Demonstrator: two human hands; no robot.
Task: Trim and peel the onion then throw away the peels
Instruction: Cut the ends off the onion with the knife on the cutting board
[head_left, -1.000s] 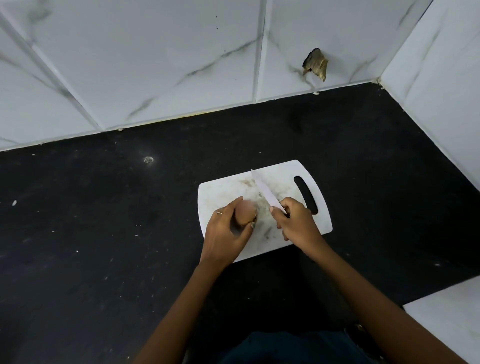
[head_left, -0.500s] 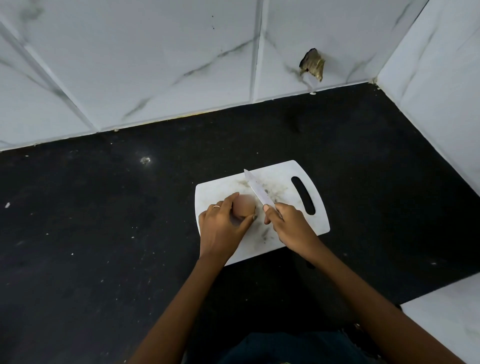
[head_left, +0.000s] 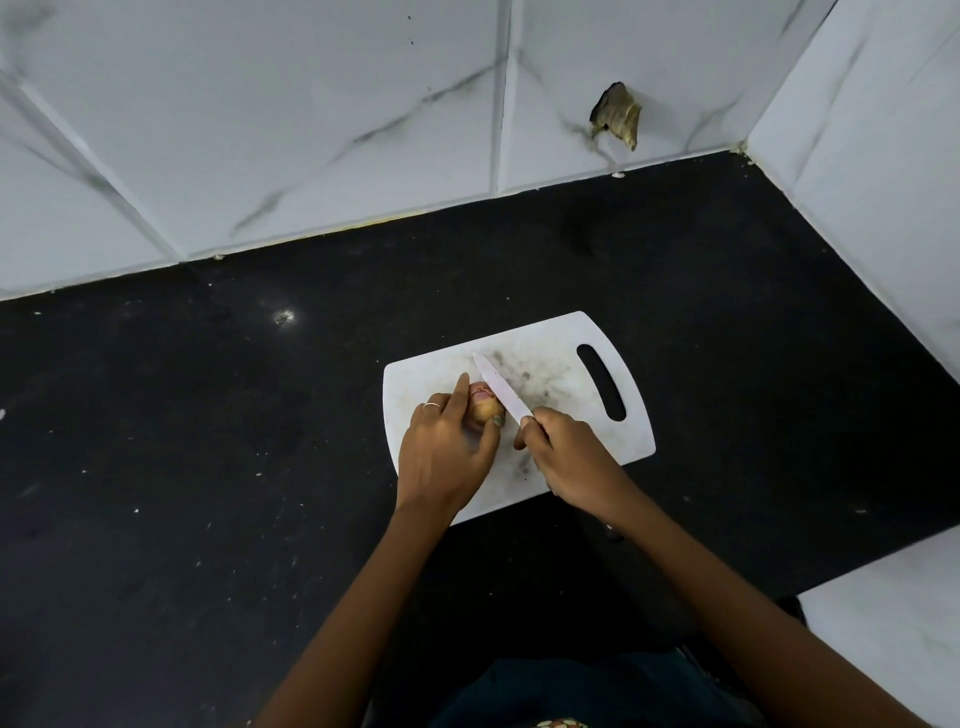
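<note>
We see the left hand (head_left: 447, 452) gripping the onion (head_left: 482, 404) near the left edge of the white cutting board (head_left: 566, 415). The right hand (head_left: 566, 457) holds the knife (head_left: 500, 385), its blade resting against the onion's far end.

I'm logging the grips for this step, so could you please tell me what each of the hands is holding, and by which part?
The left hand grips the onion round its sides, and the right hand holds the knife by its handle.
</note>
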